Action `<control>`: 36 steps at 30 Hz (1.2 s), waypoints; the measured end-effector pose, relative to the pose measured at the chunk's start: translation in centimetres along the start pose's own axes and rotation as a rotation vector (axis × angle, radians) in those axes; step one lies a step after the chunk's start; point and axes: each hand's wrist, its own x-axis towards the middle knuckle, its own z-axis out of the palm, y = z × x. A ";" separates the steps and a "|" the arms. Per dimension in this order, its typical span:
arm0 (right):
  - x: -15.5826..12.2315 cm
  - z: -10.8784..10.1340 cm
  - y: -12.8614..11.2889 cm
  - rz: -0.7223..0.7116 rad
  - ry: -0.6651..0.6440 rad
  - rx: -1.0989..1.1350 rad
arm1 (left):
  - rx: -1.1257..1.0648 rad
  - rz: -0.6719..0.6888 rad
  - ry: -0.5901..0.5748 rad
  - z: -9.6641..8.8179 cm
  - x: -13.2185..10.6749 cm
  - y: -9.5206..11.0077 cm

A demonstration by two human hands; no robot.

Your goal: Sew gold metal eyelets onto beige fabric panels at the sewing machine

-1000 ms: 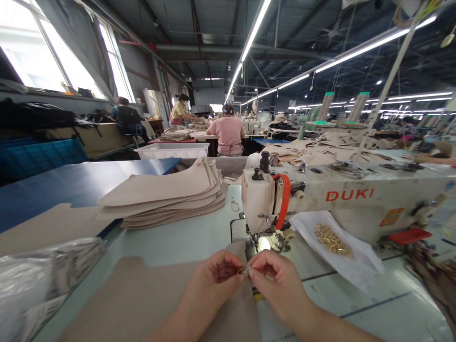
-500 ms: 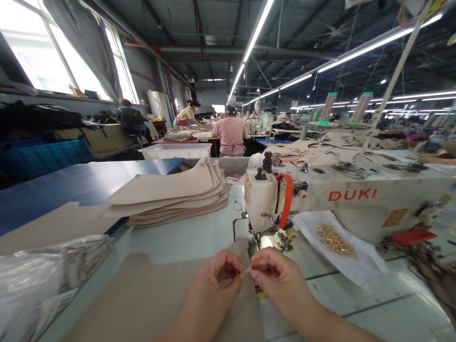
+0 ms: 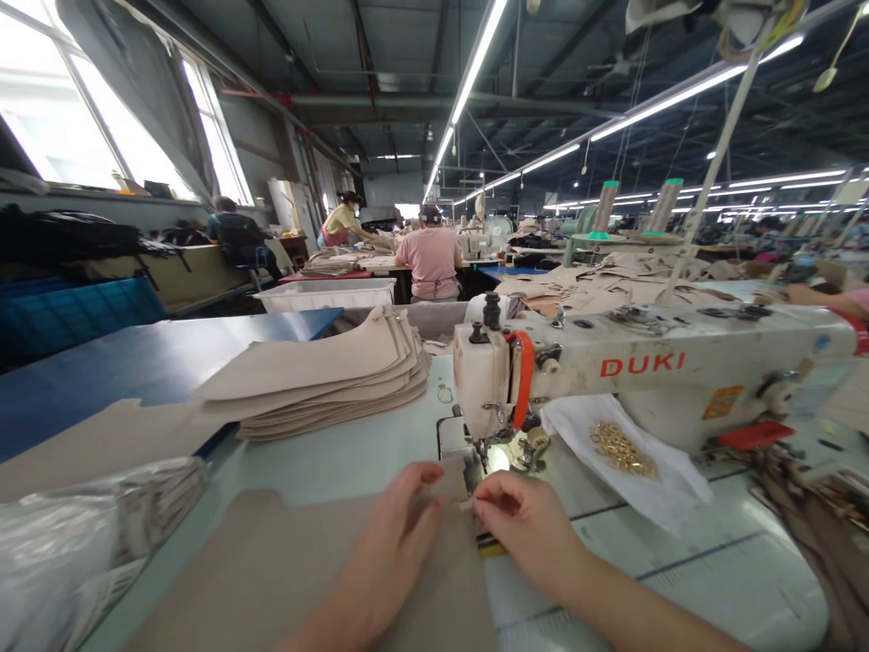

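Observation:
A tan fabric panel lies flat on the pale sewing table in front of me. My left hand rests on it with fingers spread, pressing its far edge close to the needle of the white DUKI sewing machine. My right hand is beside it, fingers pinched on a small strip-like piece at the panel's corner just in front of the presser foot. What exactly the pinched piece is I cannot make out.
A stack of tan cut panels sits behind the left hand. Gold rings lie on white paper under the machine arm. A clear plastic bag is at the near left. Other people work at tables farther back.
My left hand has let go of the small piece and flattened onto the panel. My right hand keeps the pinch and has moved toward the needle.

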 end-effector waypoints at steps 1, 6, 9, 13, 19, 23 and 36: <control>0.1 -0.1 0.1 0.029 0.006 0.016 | 0.096 0.032 0.016 0.1 0.1 -0.3; 1.0 -0.5 0.0 0.211 -0.010 -0.027 | 0.431 0.170 -0.058 1.2 -0.2 -0.9; 1.7 -0.4 -0.5 0.257 -0.046 -0.051 | 0.503 0.171 -0.077 1.6 -0.8 -0.5; 2.6 0.1 -1.0 0.328 -0.099 -0.089 | 0.525 0.132 -0.099 1.5 -1.4 0.2; 3.7 0.3 -1.3 0.387 -0.169 -0.171 | 0.421 0.140 -0.051 1.1 -1.5 0.0; 4.1 0.1 -1.6 0.417 -0.220 -0.200 | 0.362 0.214 -0.039 0.9 -0.9 0.4; 4.5 -0.2 -1.7 0.405 -0.258 -0.224 | 0.386 0.364 -0.058 1.6 1.0 1.1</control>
